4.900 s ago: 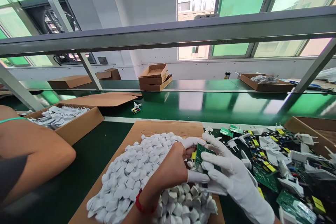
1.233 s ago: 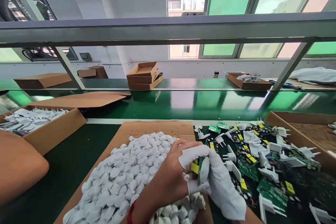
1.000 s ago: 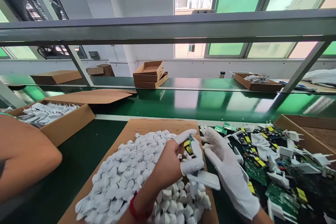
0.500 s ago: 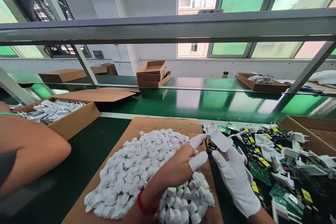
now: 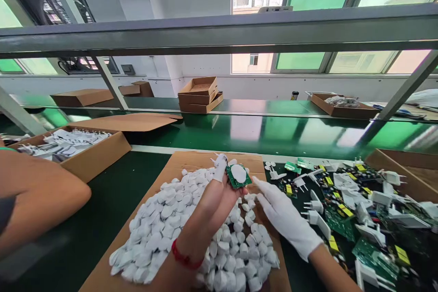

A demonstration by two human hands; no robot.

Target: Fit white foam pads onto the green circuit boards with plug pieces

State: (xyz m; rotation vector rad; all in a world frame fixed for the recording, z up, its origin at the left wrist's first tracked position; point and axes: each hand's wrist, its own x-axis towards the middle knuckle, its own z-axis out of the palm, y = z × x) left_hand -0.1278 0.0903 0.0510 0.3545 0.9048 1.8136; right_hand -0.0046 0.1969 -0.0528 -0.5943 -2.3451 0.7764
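The circuit board (image 5: 247, 182), white disc (image 5: 238, 173) uppermost, is clamped in the left hand's (image 5: 221, 196) grip above the bench (image 5: 137, 191), toward its far edge, while the right hand (image 5: 287, 214), fingers extended and holding nothing, points at the board's near right corner.

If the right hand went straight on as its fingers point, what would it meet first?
The right hand would probably meet the green board held in the left hand, though depth is unclear.
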